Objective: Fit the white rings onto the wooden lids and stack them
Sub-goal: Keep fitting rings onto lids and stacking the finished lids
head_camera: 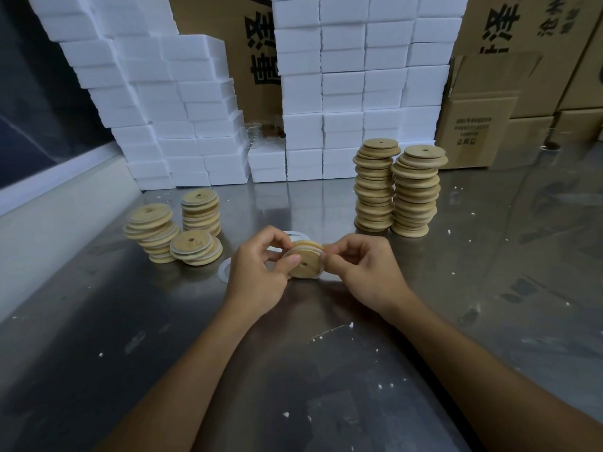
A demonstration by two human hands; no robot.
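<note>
Currently the ring-fitting step is in hand. Left hand and right hand both hold one wooden lid on edge just above the steel surface, near its middle. Left grip: thumb and curled fingers clamped on the lid's left rim. Right grip: fingertips pinched at its right rim, where a white ring runs around the lid's edge; whether it is fully seated cannot be told. Judgement: the next move calls for working the ring evenly around the rim, then setting the lid on the finished stacks at left. Count: three short stacks of lids with white bands showing, taken as finished, standing close together at left. Two tall stacks of bare lids, side by side at right, well apart from the hands. Loose rings on the surface: one partly under the left hand, one just behind the hands; more may be hidden. Individual lids per stack too many to count surely. White foam boxes and cardboard cartons stand behind.
</note>
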